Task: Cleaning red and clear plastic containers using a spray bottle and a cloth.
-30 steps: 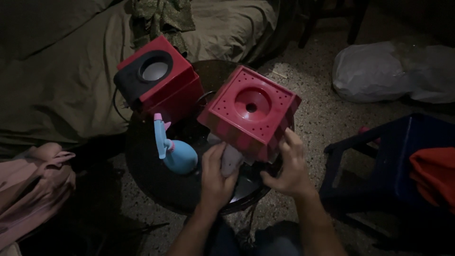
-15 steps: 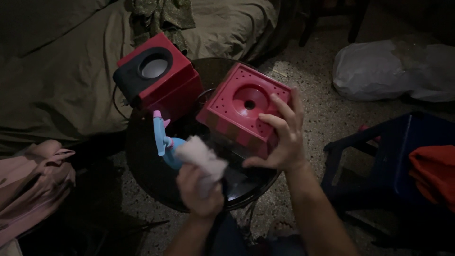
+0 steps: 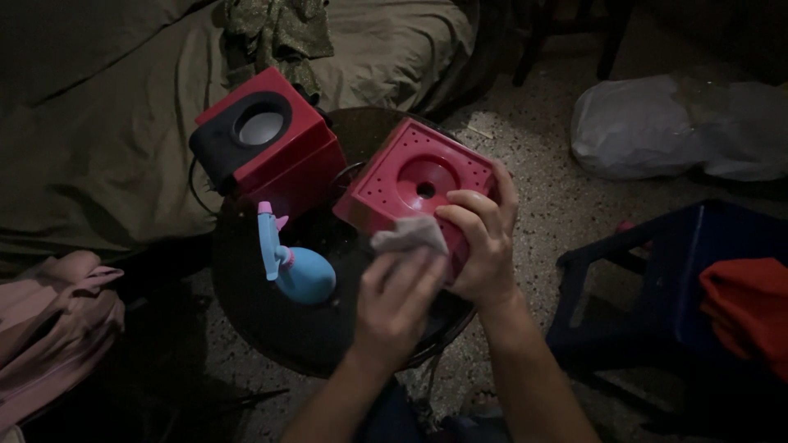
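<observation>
At frame centre, the right hand (image 3: 484, 246) grips the red perforated box (image 3: 414, 184); the left hand (image 3: 398, 303) presses a grey cloth (image 3: 408, 235) against it.

Both forearms are bare, no sleeves; the left hand (image 3: 394, 308) and right hand (image 3: 480, 242) wear no gloves, rings or watch.

Both forearms enter from the lower edge and converge toward the centre. The left hand (image 3: 398, 303) is palm-down, its fingers (image 3: 410, 267) extended forward and pressed flat together. The right hand (image 3: 480, 238) lies just beside it, fingers curled in a grip with the thumb underneath, wrist bent slightly inward. Both forearms are bare.
</observation>
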